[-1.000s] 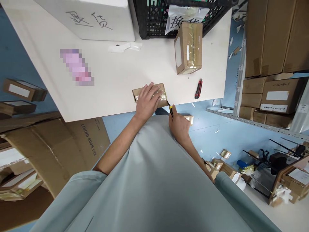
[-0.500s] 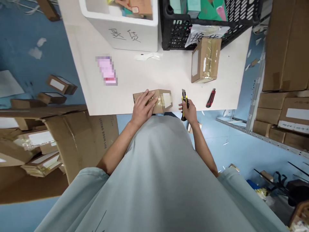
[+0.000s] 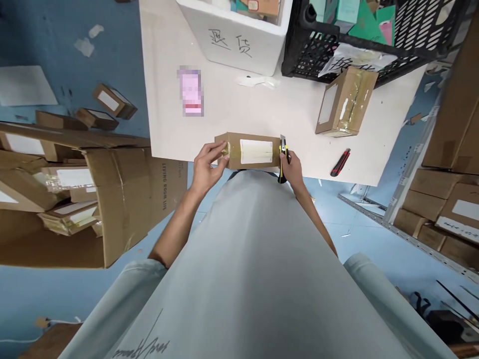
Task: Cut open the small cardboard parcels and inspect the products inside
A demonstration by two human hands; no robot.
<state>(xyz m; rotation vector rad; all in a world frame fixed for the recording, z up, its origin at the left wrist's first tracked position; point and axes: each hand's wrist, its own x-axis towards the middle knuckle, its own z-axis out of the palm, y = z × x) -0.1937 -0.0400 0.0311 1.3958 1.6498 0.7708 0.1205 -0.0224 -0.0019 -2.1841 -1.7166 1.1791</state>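
Observation:
A small taped cardboard box [image 3: 249, 150] with a white label on top lies at the near edge of the white table [image 3: 224, 114]. My left hand [image 3: 207, 162] grips its left end with curled fingers. My right hand [image 3: 292, 169] is closed round a yellow and black utility knife [image 3: 283, 158], its blade pointing up at the box's right end.
A second taped box [image 3: 346, 102] and a red utility knife [image 3: 340, 162] lie to the right. A white foam bin [image 3: 239, 40] and a black crate [image 3: 370, 35] stand at the back. Cardboard boxes pile up on the floor at left and on shelves at right.
The box has been turned so its labelled face points up. My left hand shifted from its top to its left end, and the knife came against the right end.

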